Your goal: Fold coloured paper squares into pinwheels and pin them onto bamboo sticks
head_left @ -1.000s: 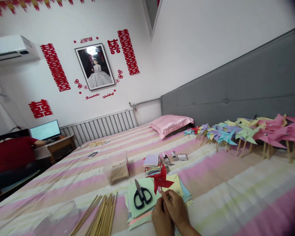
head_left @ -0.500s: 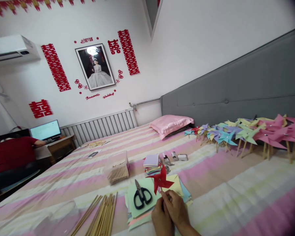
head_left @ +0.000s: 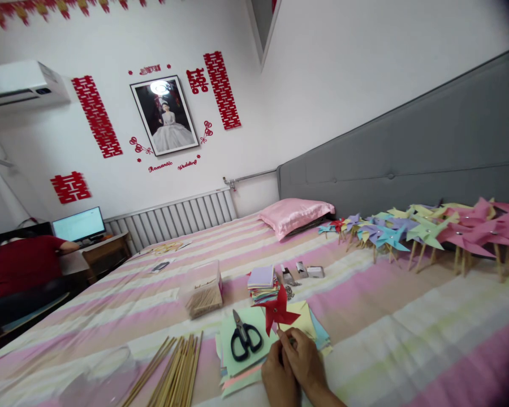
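A red paper pinwheel (head_left: 280, 310) stands upright above my closed fingers. My right hand (head_left: 303, 359) pinches just below it, where a stick seems to be; most of that is hidden by the fingers. Pressed against it on the left, my left hand (head_left: 279, 374) is closed too, apparently around the lower part of the pinwheel's stick. Black-handled scissors (head_left: 246, 340) lie on a stack of coloured paper (head_left: 254, 314) just left of my hands. Beyond the pinwheel sits a pile of small paper squares (head_left: 261, 277).
Wooden sticks (head_left: 180, 370) and a clear plastic lid (head_left: 102, 376) lie at the front left. A clear box of short sticks (head_left: 206, 294) stands behind. Small metal pieces (head_left: 301, 270) rest beyond the paper. Finished pinwheels (head_left: 458, 232) line the headboard. A person in red (head_left: 25, 263) sits at a desk.
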Tool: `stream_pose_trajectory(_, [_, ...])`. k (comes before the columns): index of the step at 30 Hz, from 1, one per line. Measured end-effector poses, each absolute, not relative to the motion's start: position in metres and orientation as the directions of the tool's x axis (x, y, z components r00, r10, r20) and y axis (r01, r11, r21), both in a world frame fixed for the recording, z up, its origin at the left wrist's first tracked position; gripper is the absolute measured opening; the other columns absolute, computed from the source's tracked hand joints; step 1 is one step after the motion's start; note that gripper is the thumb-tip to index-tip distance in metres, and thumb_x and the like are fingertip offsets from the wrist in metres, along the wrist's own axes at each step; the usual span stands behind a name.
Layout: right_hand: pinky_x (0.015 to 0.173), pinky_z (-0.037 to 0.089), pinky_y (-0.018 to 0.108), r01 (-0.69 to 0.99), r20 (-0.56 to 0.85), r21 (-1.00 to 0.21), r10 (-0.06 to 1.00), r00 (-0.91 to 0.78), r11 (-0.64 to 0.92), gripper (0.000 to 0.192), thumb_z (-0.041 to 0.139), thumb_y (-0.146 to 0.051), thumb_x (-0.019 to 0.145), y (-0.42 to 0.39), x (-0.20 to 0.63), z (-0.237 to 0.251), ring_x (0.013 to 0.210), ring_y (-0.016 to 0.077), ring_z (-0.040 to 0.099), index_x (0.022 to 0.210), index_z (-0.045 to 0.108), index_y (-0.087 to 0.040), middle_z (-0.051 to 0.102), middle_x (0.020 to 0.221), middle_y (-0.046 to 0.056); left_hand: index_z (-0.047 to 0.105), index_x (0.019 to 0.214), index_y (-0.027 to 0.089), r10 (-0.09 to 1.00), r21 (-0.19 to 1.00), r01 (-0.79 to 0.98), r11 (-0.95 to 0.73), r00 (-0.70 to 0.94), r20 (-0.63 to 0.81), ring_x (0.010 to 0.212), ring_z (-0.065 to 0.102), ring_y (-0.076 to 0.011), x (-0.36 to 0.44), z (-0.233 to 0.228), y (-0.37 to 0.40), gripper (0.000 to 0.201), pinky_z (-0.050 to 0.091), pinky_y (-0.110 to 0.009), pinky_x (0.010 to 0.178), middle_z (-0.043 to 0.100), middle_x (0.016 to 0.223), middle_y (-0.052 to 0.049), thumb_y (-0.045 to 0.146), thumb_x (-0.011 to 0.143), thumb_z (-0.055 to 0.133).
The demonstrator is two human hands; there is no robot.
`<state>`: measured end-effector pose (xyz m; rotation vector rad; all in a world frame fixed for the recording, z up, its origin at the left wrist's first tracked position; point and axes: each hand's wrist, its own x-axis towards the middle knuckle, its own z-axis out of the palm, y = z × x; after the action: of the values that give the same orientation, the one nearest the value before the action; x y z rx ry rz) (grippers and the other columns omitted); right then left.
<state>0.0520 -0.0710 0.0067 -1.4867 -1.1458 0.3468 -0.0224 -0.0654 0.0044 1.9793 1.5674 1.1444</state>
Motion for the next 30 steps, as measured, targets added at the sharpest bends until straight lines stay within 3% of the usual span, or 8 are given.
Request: stream_pose_trajectory(30, [0.059,0.04,0.024,0.466,0.388,-0.873,0.785,0.484,0.144,0.038,0.039,-0.049,0.082,-0.0706,0.052,0.0065,0.061,0.0173,0.059,0.063,0.057,-0.021,0.065,0.063,0.003,0.066,0.089,0.014,0.935,0.723,0.62,-0.305,0.051,0.351,0.07,0.063,-0.0241,-0.0221,0.005,-0.0658,0.032,0.04,-0.029,0.061,0.071,0.077,-0.012,0.027,0.08,0.037])
